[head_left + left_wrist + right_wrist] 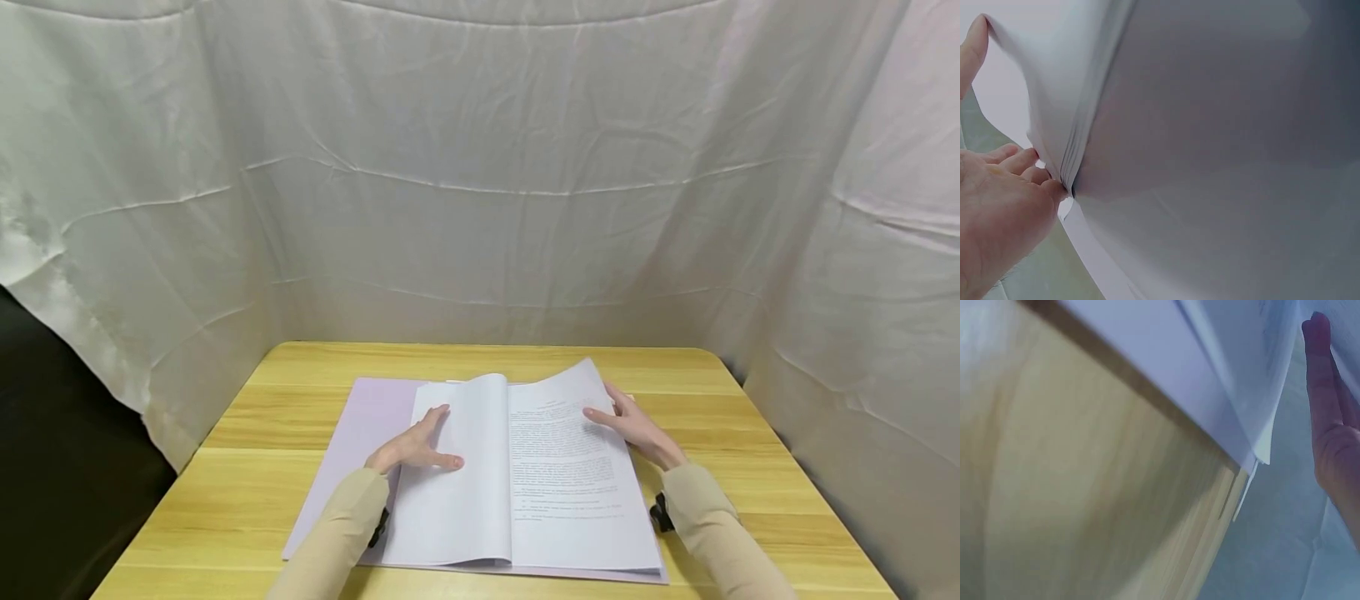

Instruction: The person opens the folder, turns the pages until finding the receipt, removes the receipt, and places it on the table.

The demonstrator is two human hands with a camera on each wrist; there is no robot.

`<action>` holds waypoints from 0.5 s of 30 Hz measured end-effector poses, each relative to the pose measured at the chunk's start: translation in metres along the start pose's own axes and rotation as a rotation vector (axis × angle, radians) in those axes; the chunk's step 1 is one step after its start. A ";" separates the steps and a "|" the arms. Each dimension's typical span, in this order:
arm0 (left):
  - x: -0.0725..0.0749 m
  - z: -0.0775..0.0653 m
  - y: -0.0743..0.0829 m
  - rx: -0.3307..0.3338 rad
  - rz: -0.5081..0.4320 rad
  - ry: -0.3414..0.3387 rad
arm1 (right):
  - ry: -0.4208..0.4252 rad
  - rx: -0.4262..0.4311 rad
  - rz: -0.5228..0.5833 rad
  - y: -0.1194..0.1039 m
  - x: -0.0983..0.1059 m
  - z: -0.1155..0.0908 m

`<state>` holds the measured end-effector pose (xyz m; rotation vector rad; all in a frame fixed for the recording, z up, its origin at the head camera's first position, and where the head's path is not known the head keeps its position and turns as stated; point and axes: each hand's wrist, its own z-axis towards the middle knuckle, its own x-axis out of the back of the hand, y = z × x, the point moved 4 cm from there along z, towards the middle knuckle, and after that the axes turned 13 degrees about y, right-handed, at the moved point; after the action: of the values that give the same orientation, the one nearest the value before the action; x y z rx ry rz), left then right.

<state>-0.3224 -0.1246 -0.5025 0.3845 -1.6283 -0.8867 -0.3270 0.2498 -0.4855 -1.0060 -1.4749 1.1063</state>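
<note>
A stapled-looking stack of printed sheets lies spread on a lilac folder [341, 467]. My left hand [412, 447] rests spread on the blank left-hand page [472, 500], thumb toward the fold. In the left wrist view, fingertips [1034, 156] meet the edges of several sheets. At the far right, my right hand [637, 431] holds the printed right-hand sheet [562, 500], thumb on its face and the other fingers behind it. That sheet's upper corner is lifted and bent up. The right wrist view shows part of this hand [1335, 437] beside the raised paper.
The folder lies on a wood-grain table [240, 475] near its front edge. Pale grey cloth [525, 250] hangs around the back and sides. Dark material [67, 450] shows at the left. A black wrist device [660, 512] sits under the right sleeve.
</note>
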 end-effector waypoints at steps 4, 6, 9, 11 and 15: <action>0.001 -0.002 0.003 -0.010 -0.002 0.007 | -0.030 0.017 0.012 -0.003 -0.003 -0.005; 0.002 -0.003 0.004 -0.007 -0.002 0.012 | -0.045 0.024 0.016 -0.004 -0.004 -0.007; 0.002 -0.004 0.005 0.003 -0.002 0.015 | -0.062 0.028 0.023 -0.006 -0.006 -0.010; 0.001 -0.004 0.005 0.009 -0.007 0.017 | -0.069 0.025 0.032 -0.008 -0.008 -0.012; 0.001 -0.005 0.006 0.010 -0.027 0.025 | -0.086 0.025 0.050 -0.011 -0.011 -0.015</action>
<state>-0.3171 -0.1230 -0.4977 0.4241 -1.6082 -0.8911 -0.3111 0.2386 -0.4762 -0.9935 -1.5070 1.2142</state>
